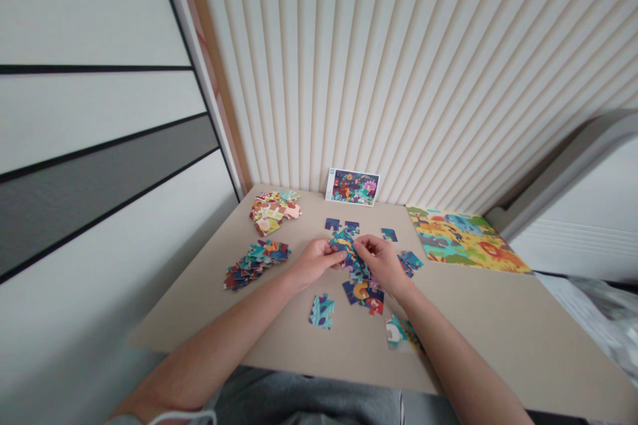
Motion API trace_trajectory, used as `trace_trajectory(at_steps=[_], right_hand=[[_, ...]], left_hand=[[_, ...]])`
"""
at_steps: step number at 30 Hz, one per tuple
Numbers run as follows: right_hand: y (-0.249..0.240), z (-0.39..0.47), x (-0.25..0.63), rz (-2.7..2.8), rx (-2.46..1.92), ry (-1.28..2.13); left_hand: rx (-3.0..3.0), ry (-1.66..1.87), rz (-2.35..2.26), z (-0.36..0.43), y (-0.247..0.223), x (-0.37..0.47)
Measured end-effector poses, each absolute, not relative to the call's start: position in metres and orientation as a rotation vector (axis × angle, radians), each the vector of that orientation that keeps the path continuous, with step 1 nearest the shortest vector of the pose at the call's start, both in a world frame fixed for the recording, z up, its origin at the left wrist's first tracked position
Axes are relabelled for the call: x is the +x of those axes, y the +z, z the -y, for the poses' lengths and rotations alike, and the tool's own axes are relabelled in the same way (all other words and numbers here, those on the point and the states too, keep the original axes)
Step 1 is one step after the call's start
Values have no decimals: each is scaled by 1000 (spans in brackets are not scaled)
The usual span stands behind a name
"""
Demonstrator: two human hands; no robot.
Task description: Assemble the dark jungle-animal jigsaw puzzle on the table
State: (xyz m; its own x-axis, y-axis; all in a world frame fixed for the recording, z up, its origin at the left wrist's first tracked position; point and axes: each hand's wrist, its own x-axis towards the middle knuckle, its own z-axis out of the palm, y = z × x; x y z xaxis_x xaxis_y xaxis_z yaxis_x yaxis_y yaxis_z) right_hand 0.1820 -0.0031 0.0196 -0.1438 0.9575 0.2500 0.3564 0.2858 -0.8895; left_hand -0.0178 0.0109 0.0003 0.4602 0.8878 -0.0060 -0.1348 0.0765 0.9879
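Note:
Both hands meet over the middle of the table. My left hand (pixel 318 261) has its fingers closed on the left edge of some joined blue and teal puzzle pieces (pixel 343 240). On their right side, my right hand (pixel 381 260) pinches the same pieces between thumb and fingers. Two dark blue pieces (pixel 333 224) lie just behind the hands. Below them are dark pieces with orange and red shapes (pixel 365 293). A teal piece with purple spots (pixel 321 312) lies nearer the front edge.
A picture card (pixel 353 187) leans against the pleated blind (pixel 319 66). Two piles, one light (pixel 272 211) and one dark (pixel 255 264), lie at left. A yellow animal puzzle (pixel 463 239) is at right. More pieces (pixel 411 261) lie beside my right hand, with others (pixel 399 331) beside my right forearm.

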Motion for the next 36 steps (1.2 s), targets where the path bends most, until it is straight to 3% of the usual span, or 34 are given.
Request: trace_trajectory(at_steps=[8, 19, 29, 36], right_hand=[[28, 3, 193, 1870, -1158, 920], [28, 10, 184, 2063, -1132, 667], [10, 1, 186, 1752, -1171, 1121], [8, -1, 184, 1635, -1187, 1061]], left_hand=[[1307, 878, -769, -8, 1, -18], [1737, 880, -967, -7, 11, -25], [1339, 1103, -1007, -15, 8, -27], [1333, 1090, -923, -14, 4, -25]])
